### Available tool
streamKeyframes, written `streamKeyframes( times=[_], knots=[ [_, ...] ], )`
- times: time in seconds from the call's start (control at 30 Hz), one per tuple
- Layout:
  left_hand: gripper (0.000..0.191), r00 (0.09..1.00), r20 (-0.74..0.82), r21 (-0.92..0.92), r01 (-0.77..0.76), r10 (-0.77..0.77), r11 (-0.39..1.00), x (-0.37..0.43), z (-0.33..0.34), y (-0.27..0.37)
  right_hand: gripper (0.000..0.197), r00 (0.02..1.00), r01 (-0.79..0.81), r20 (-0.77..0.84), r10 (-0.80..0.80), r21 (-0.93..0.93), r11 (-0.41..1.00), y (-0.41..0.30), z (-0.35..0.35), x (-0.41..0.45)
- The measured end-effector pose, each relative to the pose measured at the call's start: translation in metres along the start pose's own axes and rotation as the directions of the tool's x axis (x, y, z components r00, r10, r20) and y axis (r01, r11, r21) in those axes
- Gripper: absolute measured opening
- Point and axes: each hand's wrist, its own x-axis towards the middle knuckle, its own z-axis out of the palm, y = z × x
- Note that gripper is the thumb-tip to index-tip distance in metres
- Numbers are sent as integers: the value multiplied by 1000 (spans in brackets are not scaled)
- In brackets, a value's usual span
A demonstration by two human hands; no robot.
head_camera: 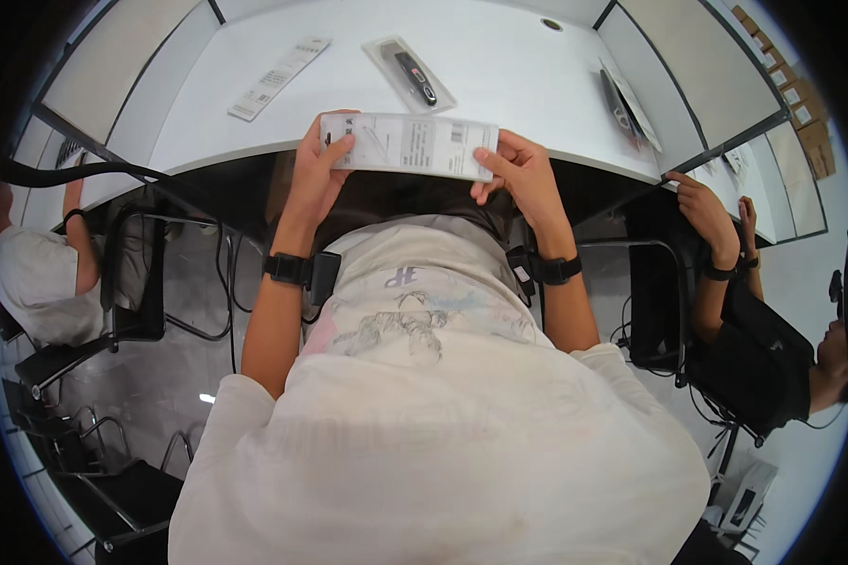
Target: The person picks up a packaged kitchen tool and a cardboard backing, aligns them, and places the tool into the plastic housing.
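A long flat blister package (410,147), its printed back towards me, is held level in front of the white desk's (495,78) edge. My left hand (324,164) grips its left end, thumb on the printed face. On the right end my right hand (519,169) pinches it between thumb and fingers. Beyond it on the desk lies a clear package with a black-handled tool (413,74), its kind not clear. A similar narrow package (279,79) rests back side up at the left. More packages (627,106) lean together near the right divider.
Low divider panels (707,60) bound the desk. One person (49,282) sits at the left, another in black (749,353) at the right, with a hand near my desk's right corner. Chairs (138,282) and cables stand about. A round cable hole (551,25) is at the back.
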Motion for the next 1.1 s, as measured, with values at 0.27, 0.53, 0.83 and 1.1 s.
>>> streamKeyframes(
  times=[0.27,0.53,0.83,1.1],
  knots=[
    [49,992,123,44,19,-24,999,-2,6,9,29,993,116,32,-112,-168,979,-64,-24,-39],
    [57,999,41,-61,27,-24,998,1,-6,8,34,19,676,-505,-863,-630,383,-136,-87,-89],
    [51,999,32,-127,39,-35,991,3,-10,2,30,-108,489,-705,-701,-651,580,-94,-223,-79],
    [49,998,46,-99,51,-46,994,4,-14,-2,15,192,254,-861,-470,-419,871,-60,-342,-69]
  ],
)
